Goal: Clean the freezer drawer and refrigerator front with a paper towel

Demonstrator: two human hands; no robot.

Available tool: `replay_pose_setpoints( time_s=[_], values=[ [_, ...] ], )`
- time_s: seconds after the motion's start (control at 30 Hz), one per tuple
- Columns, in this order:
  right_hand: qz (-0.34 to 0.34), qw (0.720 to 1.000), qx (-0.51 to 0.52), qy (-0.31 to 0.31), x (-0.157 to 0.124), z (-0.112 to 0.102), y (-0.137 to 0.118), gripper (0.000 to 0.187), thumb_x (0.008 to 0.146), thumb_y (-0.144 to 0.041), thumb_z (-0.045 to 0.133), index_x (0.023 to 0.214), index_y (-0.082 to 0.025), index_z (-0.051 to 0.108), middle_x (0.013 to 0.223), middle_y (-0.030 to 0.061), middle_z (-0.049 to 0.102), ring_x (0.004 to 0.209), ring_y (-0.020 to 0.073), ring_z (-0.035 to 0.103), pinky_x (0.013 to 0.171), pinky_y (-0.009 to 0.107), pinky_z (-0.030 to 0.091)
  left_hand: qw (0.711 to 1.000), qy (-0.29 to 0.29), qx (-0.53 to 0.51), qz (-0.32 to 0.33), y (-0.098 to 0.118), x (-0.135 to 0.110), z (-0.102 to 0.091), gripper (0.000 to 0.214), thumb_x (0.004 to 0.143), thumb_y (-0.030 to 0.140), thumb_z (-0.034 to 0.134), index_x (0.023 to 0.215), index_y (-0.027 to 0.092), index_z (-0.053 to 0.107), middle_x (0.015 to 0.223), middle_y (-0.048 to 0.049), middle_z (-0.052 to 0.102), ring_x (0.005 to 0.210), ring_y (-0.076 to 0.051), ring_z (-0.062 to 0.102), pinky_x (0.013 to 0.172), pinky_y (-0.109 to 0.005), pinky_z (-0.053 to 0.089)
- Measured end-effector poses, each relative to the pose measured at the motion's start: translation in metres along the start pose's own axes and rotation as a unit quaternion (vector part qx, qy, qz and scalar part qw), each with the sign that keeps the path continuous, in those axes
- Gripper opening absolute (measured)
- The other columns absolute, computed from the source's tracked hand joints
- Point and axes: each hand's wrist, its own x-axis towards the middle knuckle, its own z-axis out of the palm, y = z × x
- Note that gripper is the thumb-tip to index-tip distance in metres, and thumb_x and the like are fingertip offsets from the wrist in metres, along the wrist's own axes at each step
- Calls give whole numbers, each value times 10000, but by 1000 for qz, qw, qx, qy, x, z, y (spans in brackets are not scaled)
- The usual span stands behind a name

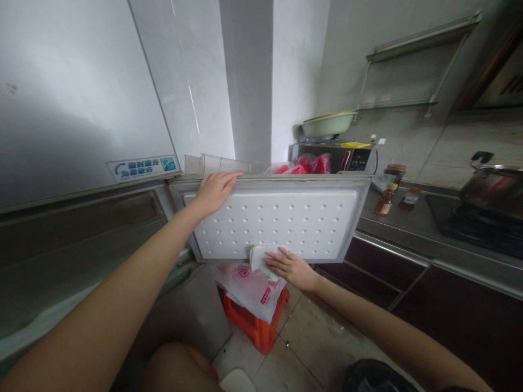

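Note:
An opened refrigerator door [269, 223] stands before me, its white, dimpled inner panel facing my body. Over the door's top edge, near the hinge side, rests my left hand [216, 193], its fingers hooked across the rim. My right hand [293, 269] presses a folded white cloth [261, 258] against the bottom edge of the panel, fingers laid over the cloth. Just below the cloth, a white plastic bag with red print [255, 294] lies on an orange stool [263, 329]. To the left is the open refrigerator compartment [81, 245].
Behind the door are red items in clear plastic [306, 163] and a microwave [359, 158] topped by a green basin [329, 125]. The right-hand counter [378, 226] bears a sauce bottle [384, 201], jars and a pot [496, 188]. A black-lined bin [378, 375] stands on the floor.

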Motion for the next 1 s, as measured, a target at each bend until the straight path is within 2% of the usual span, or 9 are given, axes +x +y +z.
replay_pose_setpoints(
  time_s=[0.1,0.2,0.27,0.33,0.43,0.6,0.67,0.83,1.0],
  values=[
    [23,999,-34,-14,-47,-23,14,410,1005,-187,358,1391,-191,494,1505,-11,443,1503,157,94,1266,428,18,1000,-2,0,-4,1,0,0,436,987,321,311,1317,250,587,1346,-41,627,1269,-229,537,1056,-410,366],
    [58,997,-44,-7,-80,-39,22,462,1007,-177,339,1466,-183,381,1508,11,437,1504,153,77,1258,464,54,1000,-1,2,-8,0,0,1,439,986,321,309,1318,253,588,1345,-40,628,1265,-235,539,1053,-412,365],
    [75,996,-51,1,-89,-42,23,481,1007,-178,338,1489,-185,333,1508,14,435,1503,157,83,1253,481,69,1000,2,2,-9,0,0,2,435,984,316,315,1312,254,594,1341,-42,630,1261,-236,542,1049,-411,365],
    [82,995,-58,5,-85,-39,21,477,1014,-189,316,1490,-204,335,1520,-5,412,1501,157,91,1256,459,13,1000,7,1,-8,-1,1,3,429,984,317,320,1309,262,594,1337,-38,634,1260,-228,543,1050,-403,363],
    [85,995,-55,26,-60,-28,15,461,1022,-203,284,1471,-242,381,1518,-25,407,1496,145,112,1255,413,-44,1000,8,4,-7,-1,0,3,425,987,319,319,1312,272,589,1338,-29,634,1257,-218,543,1052,-397,363],
    [51,997,-27,59,-3,-4,-1,439,1012,-183,340,1442,-152,416,1508,37,433,1502,188,86,1247,500,140,1000,4,6,-12,2,-1,1,417,986,311,330,1310,275,590,1337,-24,635,1254,-224,543,1052,-403,365],
    [32,997,-32,66,19,7,-8,416,1013,-184,340,1409,-139,461,1508,48,434,1502,203,99,1240,510,174,1000,3,5,-14,2,-1,0,417,986,308,331,1312,271,589,1339,-27,633,1254,-227,542,1055,-408,361],
    [-19,996,-37,79,69,31,-19,393,1017,-190,336,1366,-164,514,1486,31,468,1472,200,241,1217,480,281,1000,4,0,-3,1,-2,-1,429,985,315,321,1317,257,587,1344,-40,630,1258,-230,542,1059,-412,359],
    [-83,994,-57,52,111,31,-23,385,1020,-199,328,1334,-175,549,1444,22,523,1409,175,382,1205,425,317,1000,3,-3,5,-1,-2,-1,436,984,325,310,1312,260,590,1341,-34,632,1255,-225,544,1056,-407,361]
  ],
)
